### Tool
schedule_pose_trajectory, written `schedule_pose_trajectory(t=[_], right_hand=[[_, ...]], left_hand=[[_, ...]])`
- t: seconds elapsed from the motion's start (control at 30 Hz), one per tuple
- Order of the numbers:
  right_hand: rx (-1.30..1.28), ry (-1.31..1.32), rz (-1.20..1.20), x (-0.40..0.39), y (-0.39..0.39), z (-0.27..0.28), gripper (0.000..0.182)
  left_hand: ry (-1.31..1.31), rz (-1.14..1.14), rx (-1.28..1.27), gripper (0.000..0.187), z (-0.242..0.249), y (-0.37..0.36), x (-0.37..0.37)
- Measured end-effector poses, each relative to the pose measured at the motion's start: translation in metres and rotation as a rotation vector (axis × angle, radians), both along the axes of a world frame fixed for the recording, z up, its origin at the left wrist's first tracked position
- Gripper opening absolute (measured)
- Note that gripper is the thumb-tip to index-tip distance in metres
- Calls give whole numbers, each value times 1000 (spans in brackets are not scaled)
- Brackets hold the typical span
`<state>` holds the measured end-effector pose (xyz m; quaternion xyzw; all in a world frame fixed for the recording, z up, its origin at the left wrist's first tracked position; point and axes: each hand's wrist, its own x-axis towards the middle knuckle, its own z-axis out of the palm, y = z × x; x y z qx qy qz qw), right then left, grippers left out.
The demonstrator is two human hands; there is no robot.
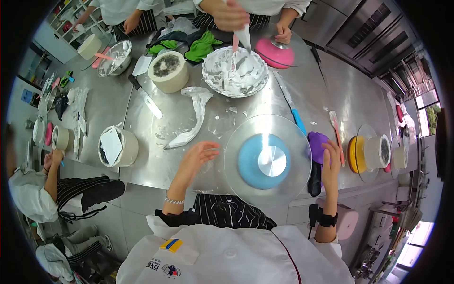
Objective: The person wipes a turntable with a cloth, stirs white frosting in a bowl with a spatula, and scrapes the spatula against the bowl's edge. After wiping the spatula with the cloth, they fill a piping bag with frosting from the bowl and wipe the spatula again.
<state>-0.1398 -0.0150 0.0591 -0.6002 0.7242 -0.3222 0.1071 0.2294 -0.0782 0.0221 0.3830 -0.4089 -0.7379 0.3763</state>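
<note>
Counter (156, 165), broad, of brushed stainless steel: my near edge runs along my waist.

Turntable (253, 163), clear round disc with a sky-blue circular base and silvery metal centre: at the counter's near edge, directly before me, between my two hands. Being round, it shows no long axis. It lies just to the right of my left fingers and to the left of my right ones; my left hand is the nearer.

Bowl (236, 95), round and wide, smeared with white cream: toward the counter's far edge, beyond the turntable.

Block (130, 154), cream-coloured, cylindrical: near edge, well to the left of my left hand.

Piping bag (196, 113), white, limp, tapering: inward from the near edge, beyond my left hand.

Palette knife (298, 119), long silver blade, bright blue handle: lying slantwise, handle toward the near edge, just beside the disc.

Left hand (196, 161): fingers extended, a little apart, holding nothing, just beside the disc's rim.

Right hand (332, 170): fingers loosely curved and parted, apparently holding nothing.

Bundle (316, 142), purple and black, cloth-like: near edge, behind my right fingers; contact cannot be told.
</note>
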Motion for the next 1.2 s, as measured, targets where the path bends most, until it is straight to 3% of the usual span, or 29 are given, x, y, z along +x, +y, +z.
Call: schedule_pose_trajectory(t=[0.2, 0.43, 0.6, 0.77, 1.2], right_hand=[[-70, 53, 23, 41, -70, 38, 22], [0, 95, 191, 63, -151, 43, 16], [26, 140, 267, 70, -198, 39, 14], [34, 95, 307, 76, -207, 22, 13], [94, 104, 246, 82, -185, 24, 12]], left_hand=[[30, 53, 64, 33, -22, -78, -11], [228, 154, 277, 32, -57, -141, -39], [213, 201, 348, 27, -67, -156, -53], [227, 277, 339, 18, -72, -158, -51], [267, 504, 311, 16, -77, -163, -60]])
